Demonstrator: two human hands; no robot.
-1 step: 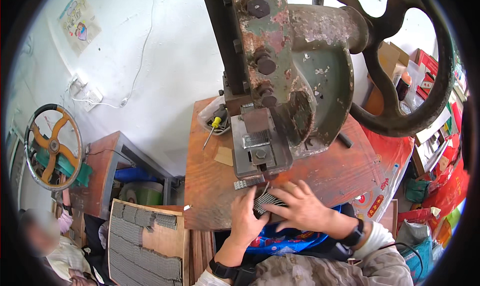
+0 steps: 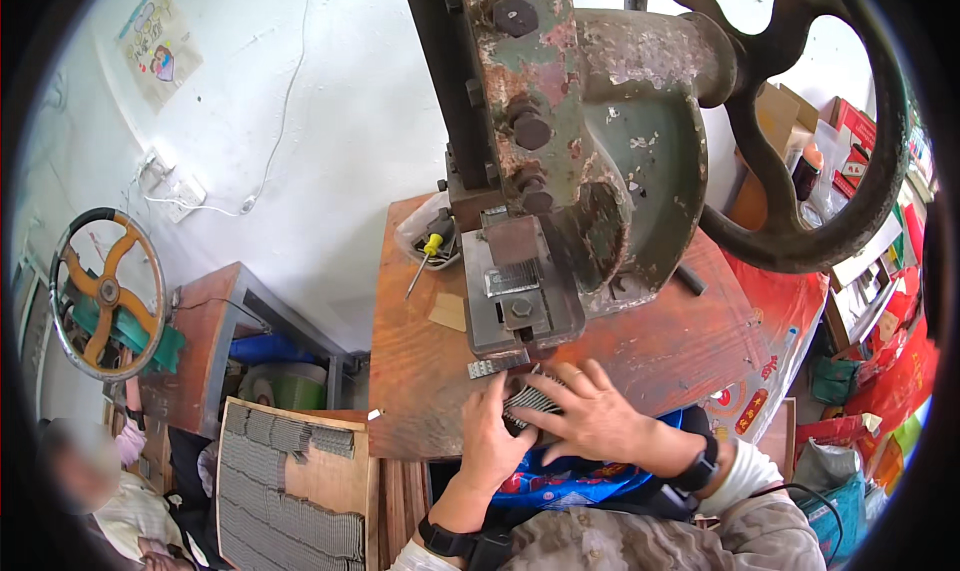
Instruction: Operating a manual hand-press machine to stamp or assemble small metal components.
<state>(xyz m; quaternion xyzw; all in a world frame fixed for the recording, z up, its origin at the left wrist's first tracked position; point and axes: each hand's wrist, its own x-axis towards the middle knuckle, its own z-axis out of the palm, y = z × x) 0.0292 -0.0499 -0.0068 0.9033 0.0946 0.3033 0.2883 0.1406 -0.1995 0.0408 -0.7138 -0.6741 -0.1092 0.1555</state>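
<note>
- Bare left hand (image 2: pixel 492 438) clamps a bundle of thin grey metal strips (image 2: pixel 528 398).
- Bare right hand (image 2: pixel 600 421) lies spread over it; whether gripping, I cannot tell.

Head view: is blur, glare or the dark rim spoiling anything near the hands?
Head view: black corners, well clear of left hand and right hand; head view: co-worker's head smeared; head view: ridged grey stack between the hands readable, no strong glare.

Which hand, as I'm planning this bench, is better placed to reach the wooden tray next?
Probably the left hand: it is nearer the wooden tray at lower left; the right hand, over the ribbed metal stack, is farther.
</note>
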